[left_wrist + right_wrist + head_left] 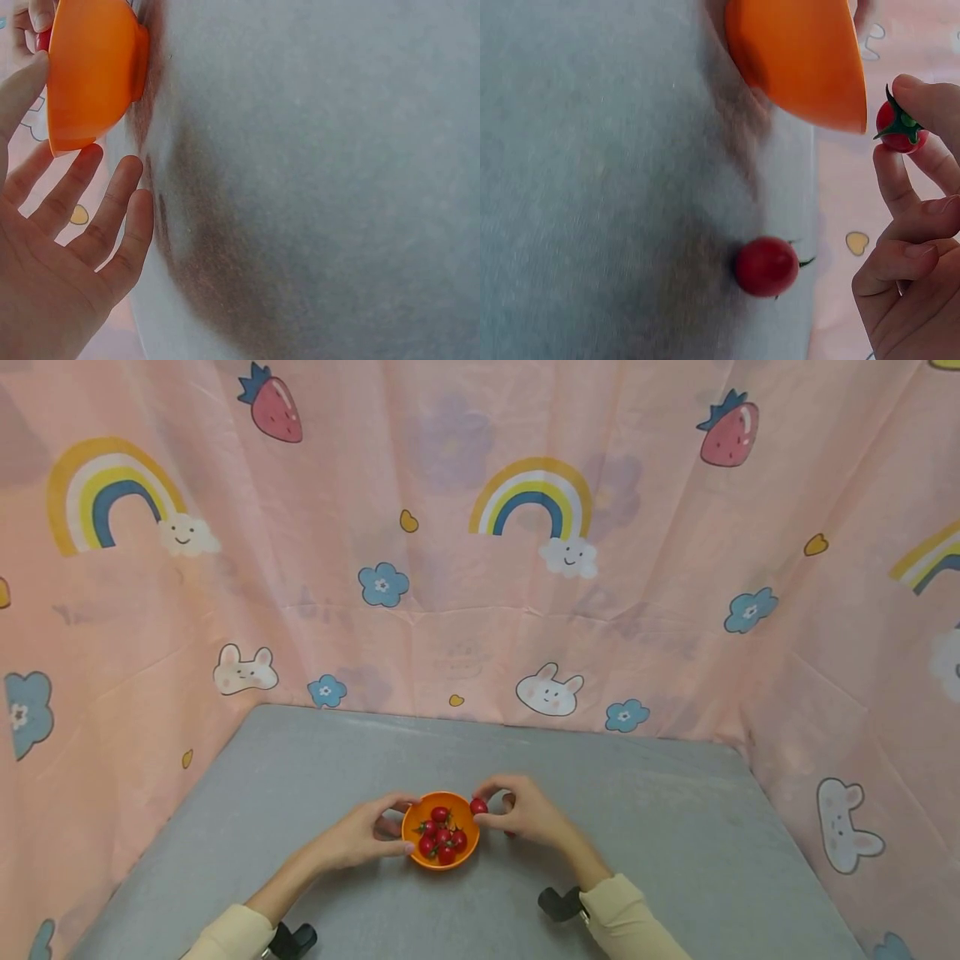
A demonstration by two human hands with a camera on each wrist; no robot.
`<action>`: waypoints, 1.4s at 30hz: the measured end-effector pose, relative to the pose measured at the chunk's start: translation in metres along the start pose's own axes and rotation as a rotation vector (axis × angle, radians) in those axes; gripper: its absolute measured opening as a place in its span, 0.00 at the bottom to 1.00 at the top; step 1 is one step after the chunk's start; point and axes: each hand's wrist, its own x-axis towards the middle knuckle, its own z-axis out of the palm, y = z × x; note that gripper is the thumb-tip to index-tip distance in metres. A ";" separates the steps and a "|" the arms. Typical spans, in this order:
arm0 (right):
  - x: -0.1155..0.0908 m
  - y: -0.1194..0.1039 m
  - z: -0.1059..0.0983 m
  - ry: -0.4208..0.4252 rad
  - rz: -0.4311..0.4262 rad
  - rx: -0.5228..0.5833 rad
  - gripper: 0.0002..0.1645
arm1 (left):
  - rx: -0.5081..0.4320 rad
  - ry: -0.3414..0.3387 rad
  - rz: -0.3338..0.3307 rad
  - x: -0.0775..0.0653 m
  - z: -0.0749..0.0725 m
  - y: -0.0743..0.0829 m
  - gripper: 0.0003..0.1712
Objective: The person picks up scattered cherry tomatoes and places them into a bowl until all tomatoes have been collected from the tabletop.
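An orange bowl [411, 852] stands on the grey table with several red cherry tomatoes [444, 837] in it, some with green stems. My left hand [371, 832] holds the bowl from its left side, thumb and fingertips at the rim; the other fingers are spread in the left wrist view. Just beside the bowl's right rim, my right hand [527, 814] pinches one cherry tomato [897, 127] between thumb and fingertips. Below that hand, another cherry tomato [767, 266] lies on the table, mostly hidden by the hand in the head view.
Grey cloth covers the table [660, 827]. A pink printed curtain [420, 643] hangs along its back and both sides. Dark wrist-worn devices [561, 904] sit at the cream sleeves.
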 end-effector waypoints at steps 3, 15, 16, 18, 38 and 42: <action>0.002 -0.001 0.003 0.001 -0.007 -0.006 0.13 | -0.001 -0.001 -0.005 0.000 0.000 0.001 0.36; 0.007 -0.009 0.017 -0.009 -0.018 -0.033 0.14 | -0.007 -0.006 -0.004 -0.001 0.000 0.003 0.35; 0.007 -0.008 0.017 -0.011 -0.014 -0.036 0.15 | -0.006 -0.006 -0.004 -0.001 0.000 0.003 0.35; 0.007 -0.008 0.018 -0.017 -0.010 -0.030 0.15 | -0.006 -0.007 0.000 -0.001 0.000 0.004 0.35; -0.016 0.015 -0.016 0.071 -0.056 0.048 0.16 | -0.013 -0.012 0.009 -0.001 0.000 0.005 0.35; -0.022 0.023 -0.024 0.086 -0.066 0.031 0.17 | -0.014 -0.010 0.008 -0.001 0.000 0.005 0.35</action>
